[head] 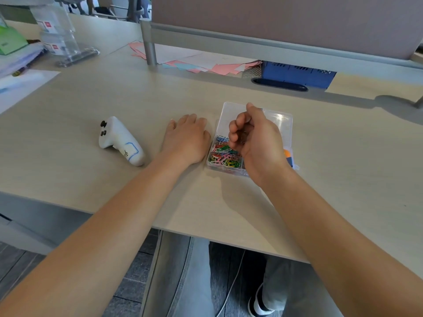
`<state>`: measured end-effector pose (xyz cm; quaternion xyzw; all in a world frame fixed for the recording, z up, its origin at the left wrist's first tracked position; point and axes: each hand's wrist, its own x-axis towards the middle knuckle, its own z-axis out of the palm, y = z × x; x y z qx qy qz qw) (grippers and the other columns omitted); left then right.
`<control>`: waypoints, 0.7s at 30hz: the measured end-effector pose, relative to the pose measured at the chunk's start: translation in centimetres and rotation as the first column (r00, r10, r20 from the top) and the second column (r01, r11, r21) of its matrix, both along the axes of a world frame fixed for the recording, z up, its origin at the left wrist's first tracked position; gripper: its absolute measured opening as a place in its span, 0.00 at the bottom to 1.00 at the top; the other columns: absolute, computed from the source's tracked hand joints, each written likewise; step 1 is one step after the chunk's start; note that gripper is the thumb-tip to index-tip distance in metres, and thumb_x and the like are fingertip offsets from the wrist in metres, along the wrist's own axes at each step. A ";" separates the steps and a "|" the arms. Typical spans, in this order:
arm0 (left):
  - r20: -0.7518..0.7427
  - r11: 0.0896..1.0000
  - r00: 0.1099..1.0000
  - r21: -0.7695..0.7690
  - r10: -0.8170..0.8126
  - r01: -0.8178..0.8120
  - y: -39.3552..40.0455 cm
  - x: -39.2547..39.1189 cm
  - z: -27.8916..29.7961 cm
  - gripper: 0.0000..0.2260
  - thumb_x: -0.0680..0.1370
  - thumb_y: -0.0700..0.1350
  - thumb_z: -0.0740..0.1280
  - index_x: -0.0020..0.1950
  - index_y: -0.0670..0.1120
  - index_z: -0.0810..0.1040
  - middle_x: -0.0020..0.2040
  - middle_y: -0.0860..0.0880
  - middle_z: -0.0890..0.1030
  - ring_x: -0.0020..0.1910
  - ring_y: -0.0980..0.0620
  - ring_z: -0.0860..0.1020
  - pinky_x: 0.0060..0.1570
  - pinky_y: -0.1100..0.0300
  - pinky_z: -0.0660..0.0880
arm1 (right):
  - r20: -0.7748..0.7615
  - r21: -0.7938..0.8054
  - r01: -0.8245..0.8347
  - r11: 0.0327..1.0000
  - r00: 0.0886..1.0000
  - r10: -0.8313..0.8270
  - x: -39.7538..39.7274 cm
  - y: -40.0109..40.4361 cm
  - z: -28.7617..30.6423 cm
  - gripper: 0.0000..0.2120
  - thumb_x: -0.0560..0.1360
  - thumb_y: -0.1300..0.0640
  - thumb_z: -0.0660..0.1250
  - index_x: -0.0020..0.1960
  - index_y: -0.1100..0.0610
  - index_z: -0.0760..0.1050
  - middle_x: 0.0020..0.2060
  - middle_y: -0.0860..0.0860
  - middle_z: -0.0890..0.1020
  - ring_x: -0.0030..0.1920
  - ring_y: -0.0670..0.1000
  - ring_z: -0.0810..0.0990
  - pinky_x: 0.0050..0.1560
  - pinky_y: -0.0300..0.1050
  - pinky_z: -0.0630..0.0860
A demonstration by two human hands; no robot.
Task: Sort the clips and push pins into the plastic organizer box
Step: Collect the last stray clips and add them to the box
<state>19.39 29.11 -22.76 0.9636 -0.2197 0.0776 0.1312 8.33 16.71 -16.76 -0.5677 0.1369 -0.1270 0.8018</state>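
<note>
A clear plastic organizer box (279, 117) lies on the desk just right of centre. Its near-left compartment holds a heap of coloured paper clips (223, 154). My right hand (256, 138) hovers over the box with its fingers curled around a few small dark metal clips. It hides the middle of the box. An orange and blue bit (288, 156) shows at the box's right edge behind my wrist. My left hand (187, 136) rests flat on the desk, palm down, right beside the box's left wall.
A white handheld controller (120, 140) lies on the desk left of my left hand. Pink and white papers (206, 62) are strewn under the partition at the back. A blue basket (297, 74) stands behind a cable slot. Clear stands and folders sit at far left.
</note>
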 end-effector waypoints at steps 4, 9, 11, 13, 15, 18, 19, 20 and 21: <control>-0.040 0.996 0.998 0.075 0.058 -0.055 0.0 -0.5 0.0 0.21 0.83 0.53 0.50 0.75 0.54 0.65 0.79 0.42 0.60 0.79 0.43 0.55 0.74 0.35 0.50 | -0.001 -0.017 -0.008 1.000 1.000 0.008 -0.2 0.1 0.2 0.20 0.83 0.50 0.59 0.34 0.56 0.73 0.32 0.53 0.79 0.30 0.51 0.73 0.36 0.45 0.73; -0.052 0.996 0.997 0.074 0.057 -0.053 0.1 -0.7 0.3 0.21 0.83 0.54 0.49 0.75 0.54 0.64 0.81 0.42 0.57 0.80 0.43 0.54 0.75 0.35 0.49 | -0.013 -0.031 -0.013 0.999 1.000 0.013 -0.5 0.1 0.2 0.21 0.83 0.50 0.59 0.34 0.55 0.74 0.32 0.53 0.79 0.31 0.50 0.73 0.38 0.45 0.73; -0.050 0.995 0.997 0.076 0.061 -0.057 0.1 -0.7 0.2 0.21 0.83 0.54 0.49 0.75 0.54 0.65 0.81 0.43 0.58 0.80 0.43 0.54 0.75 0.35 0.49 | -0.016 -0.032 -0.014 0.999 1.000 0.013 -0.6 0.1 0.2 0.21 0.83 0.50 0.59 0.33 0.55 0.74 0.33 0.53 0.79 0.30 0.50 0.74 0.37 0.45 0.74; -0.046 0.996 0.997 0.072 0.062 -0.059 0.1 -0.7 0.2 0.21 0.83 0.54 0.49 0.75 0.54 0.65 0.80 0.43 0.58 0.80 0.43 0.54 0.75 0.35 0.49 | -0.019 -0.027 -0.018 0.999 1.000 0.018 -0.7 0.1 0.3 0.21 0.83 0.50 0.59 0.34 0.55 0.74 0.33 0.54 0.80 0.30 0.51 0.75 0.37 0.44 0.75; -0.046 0.996 0.997 0.069 0.063 -0.060 0.1 -0.8 0.3 0.21 0.83 0.54 0.49 0.75 0.54 0.64 0.80 0.43 0.58 0.80 0.43 0.54 0.75 0.35 0.49 | -0.019 -0.030 -0.028 0.999 0.999 0.027 -0.8 0.2 0.5 0.21 0.83 0.50 0.59 0.34 0.56 0.74 0.33 0.55 0.81 0.30 0.51 0.76 0.36 0.44 0.75; -0.055 0.996 0.996 0.062 0.063 -0.060 0.1 -0.7 0.3 0.20 0.83 0.54 0.50 0.75 0.54 0.65 0.80 0.43 0.58 0.80 0.44 0.54 0.75 0.35 0.49 | -0.013 -0.056 -0.032 0.998 0.999 0.031 -1.1 0.3 0.7 0.21 0.84 0.50 0.58 0.35 0.57 0.74 0.34 0.56 0.82 0.31 0.52 0.78 0.36 0.43 0.77; -0.057 0.996 0.996 0.062 0.063 -0.059 0.1 -0.7 0.4 0.20 0.83 0.54 0.49 0.75 0.54 0.65 0.80 0.43 0.58 0.80 0.44 0.54 0.75 0.35 0.49 | -0.007 -0.066 -0.028 0.997 1.000 0.027 -1.2 0.4 0.8 0.21 0.84 0.50 0.58 0.35 0.57 0.74 0.34 0.56 0.82 0.31 0.52 0.78 0.36 0.43 0.77; -0.058 0.996 0.996 0.062 0.063 -0.059 0.1 -0.7 0.4 0.20 0.83 0.54 0.49 0.74 0.54 0.65 0.80 0.43 0.58 0.80 0.44 0.54 0.75 0.35 0.49 | 0.002 -0.080 -0.019 0.997 1.000 0.020 -1.3 0.4 0.8 0.21 0.84 0.50 0.58 0.35 0.57 0.74 0.34 0.56 0.83 0.31 0.53 0.78 0.37 0.44 0.77; -0.057 0.996 0.996 0.062 0.063 -0.060 0.2 -0.8 0.4 0.20 0.83 0.54 0.49 0.74 0.54 0.65 0.80 0.43 0.59 0.80 0.44 0.54 0.75 0.35 0.49 | 0.012 -0.099 -0.006 0.995 1.000 0.007 -1.4 0.3 0.8 0.21 0.84 0.50 0.58 0.35 0.57 0.75 0.34 0.57 0.83 0.32 0.53 0.79 0.38 0.44 0.77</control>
